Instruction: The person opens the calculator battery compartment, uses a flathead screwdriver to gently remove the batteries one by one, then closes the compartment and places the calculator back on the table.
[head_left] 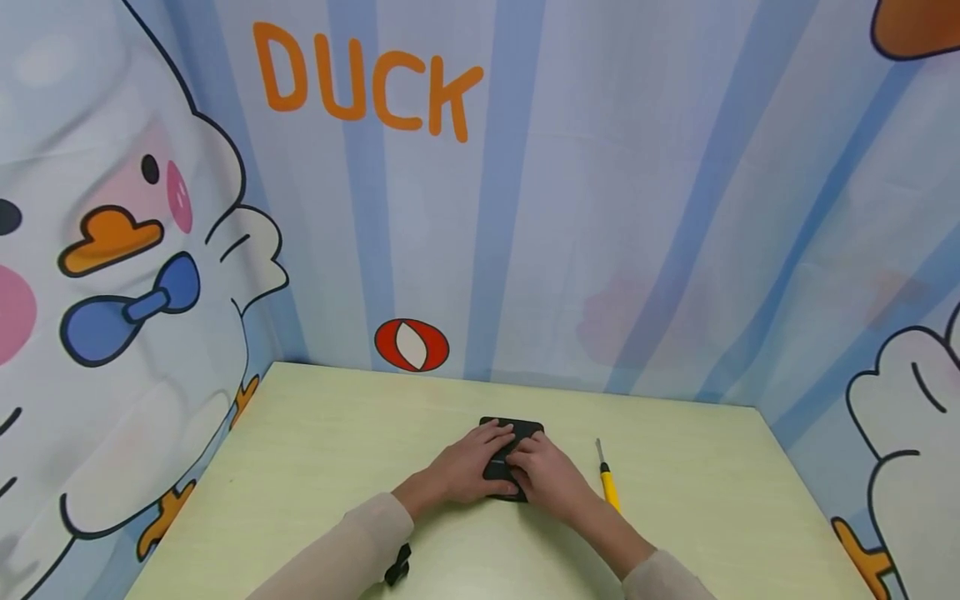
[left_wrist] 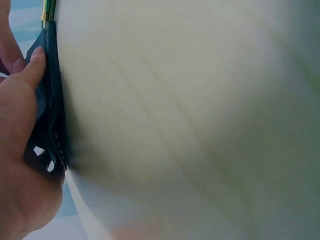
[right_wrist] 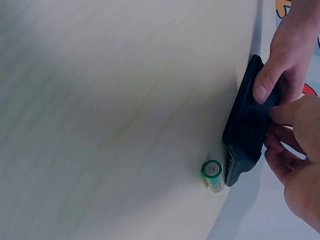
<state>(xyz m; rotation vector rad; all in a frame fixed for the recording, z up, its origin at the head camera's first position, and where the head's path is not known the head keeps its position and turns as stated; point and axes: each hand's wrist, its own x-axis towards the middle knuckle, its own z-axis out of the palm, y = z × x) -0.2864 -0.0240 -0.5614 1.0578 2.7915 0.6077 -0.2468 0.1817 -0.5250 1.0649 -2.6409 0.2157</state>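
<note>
A flat black rectangular device (head_left: 497, 463) lies on the table between both hands; its exact kind is unclear. My left hand (head_left: 467, 469) grips it from the left, fingers across its upper face and thumb at the near edge. From the right, my right hand (head_left: 557, 478) holds the device with curled fingers, the tips meeting its face. The right wrist view shows these fingertips bunched against the black device (right_wrist: 252, 117). Beside one end of it stands a green and silver battery (right_wrist: 213, 175). Part of a battery (left_wrist: 48, 11) also appears at the top of the left wrist view.
A yellow-handled screwdriver (head_left: 609, 483) lies to the right of my right hand. Close to the left sleeve is a small black object (head_left: 398, 565), partly covered. A printed curtain (head_left: 585, 208) rises behind the pale table (head_left: 315, 450) and along its sides.
</note>
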